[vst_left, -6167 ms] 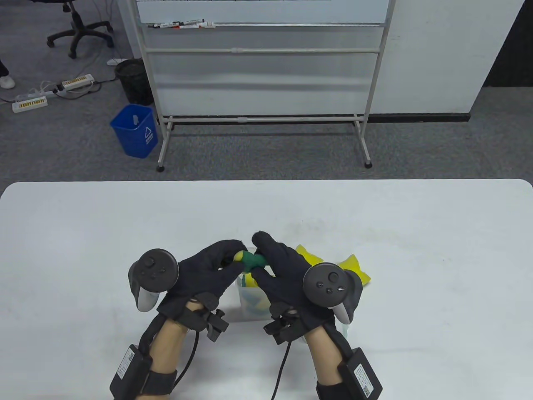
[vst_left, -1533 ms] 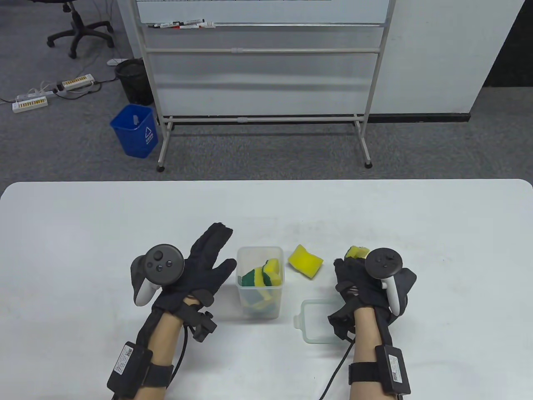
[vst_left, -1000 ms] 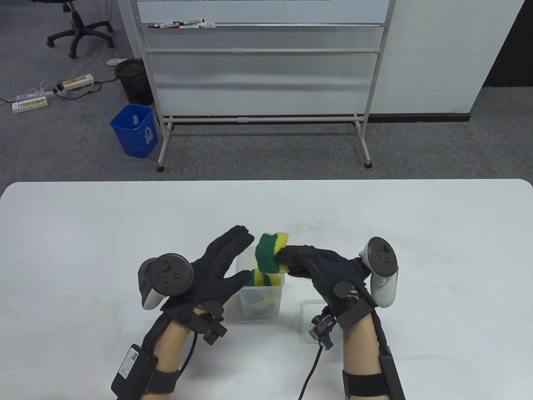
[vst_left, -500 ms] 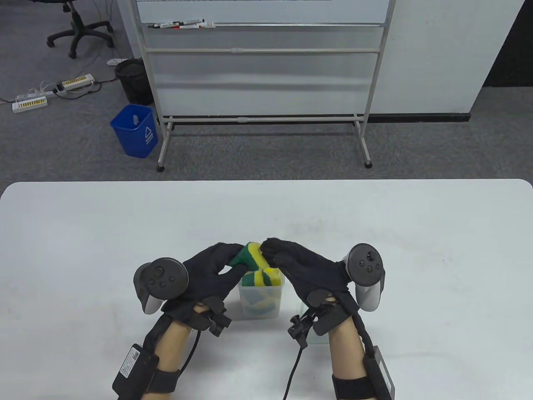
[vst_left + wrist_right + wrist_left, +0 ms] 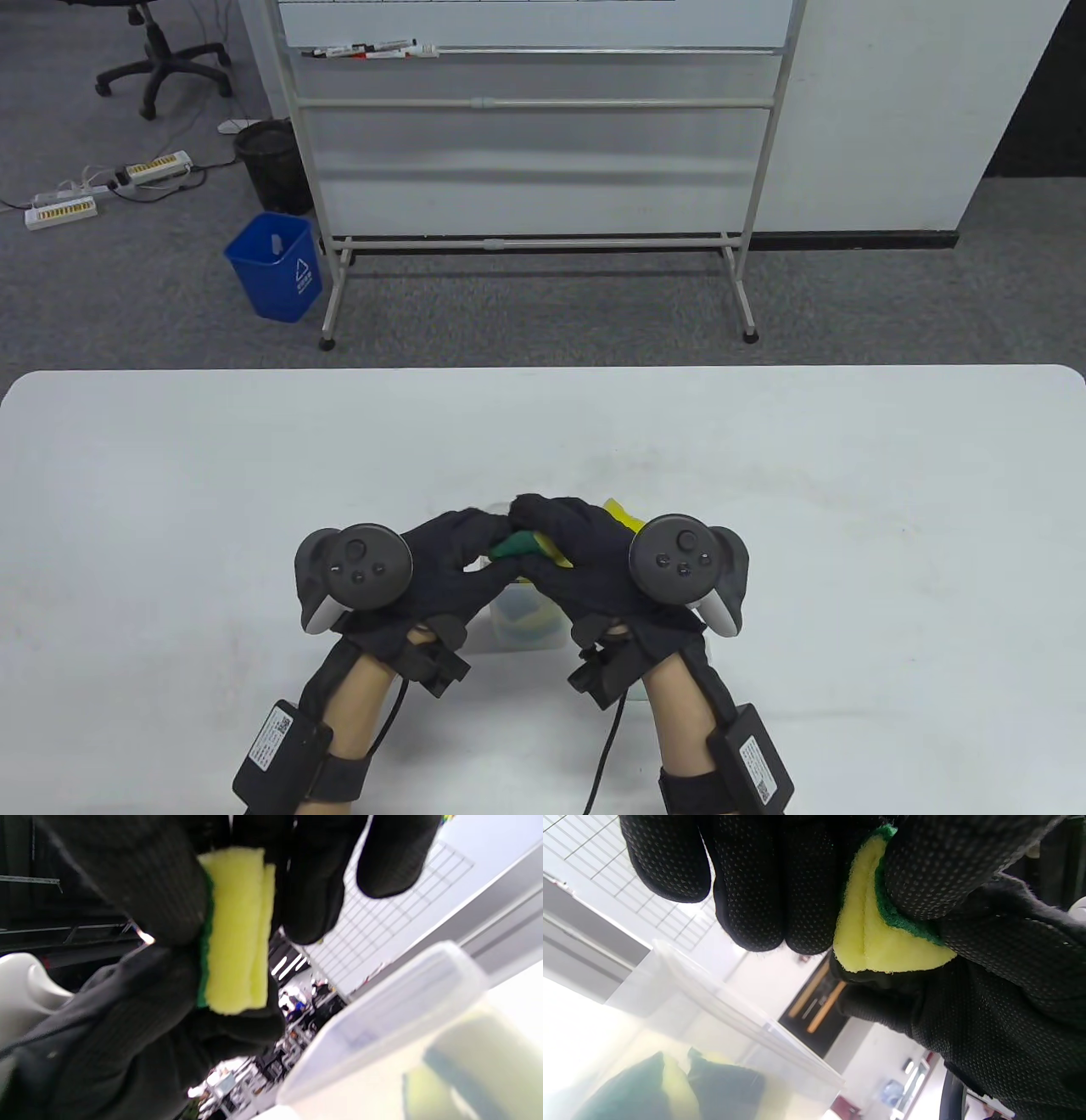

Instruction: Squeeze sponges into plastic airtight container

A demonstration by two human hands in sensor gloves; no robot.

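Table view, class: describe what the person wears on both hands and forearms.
Left hand and right hand wear black dotted-grip gloves. A dark grey round-faced tracker with buttons sits on each. Black cables run to black labelled boxes strapped on both forearms.

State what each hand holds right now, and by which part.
Both the left hand and the right hand pinch one folded yellow-green sponge above the container, at opposite ends, green side outward.

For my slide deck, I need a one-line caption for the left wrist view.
Gloved fingers of both hands fold a yellow-green sponge above the clear plastic container already holding sponges.
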